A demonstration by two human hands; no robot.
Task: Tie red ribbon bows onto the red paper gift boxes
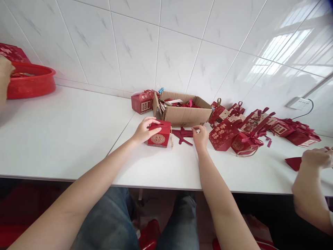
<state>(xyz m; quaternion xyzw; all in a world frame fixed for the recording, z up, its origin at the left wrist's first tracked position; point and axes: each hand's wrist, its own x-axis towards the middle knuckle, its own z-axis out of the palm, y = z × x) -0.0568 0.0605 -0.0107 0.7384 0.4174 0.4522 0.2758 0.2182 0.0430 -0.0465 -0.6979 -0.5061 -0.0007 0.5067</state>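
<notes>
A red gift box (pixel 160 136) with a round gold emblem stands upright near the middle of the table, a beige cord loop hanging at its right side. My left hand (pixel 145 130) grips its top left part, thumb over the top edge. Several dark red ribbon strips (pixel 185 134) lie crossed on the table just right of the box. My right hand (pixel 200 134) is closed in a pinch at the right end of these strips, with a strip's end at its fingertips. Right behind stands an open cardboard box (pixel 191 114) filled with red pieces and cards.
Another red gift box (pixel 142 103) sits left of the carton. Several finished-looking red boxes (pixel 225 134) crowd the right side of the white table (pixel 78 139). A red basin (pixel 33 85) stands far left. At right, another person's hand (pixel 316 158) is near a red piece.
</notes>
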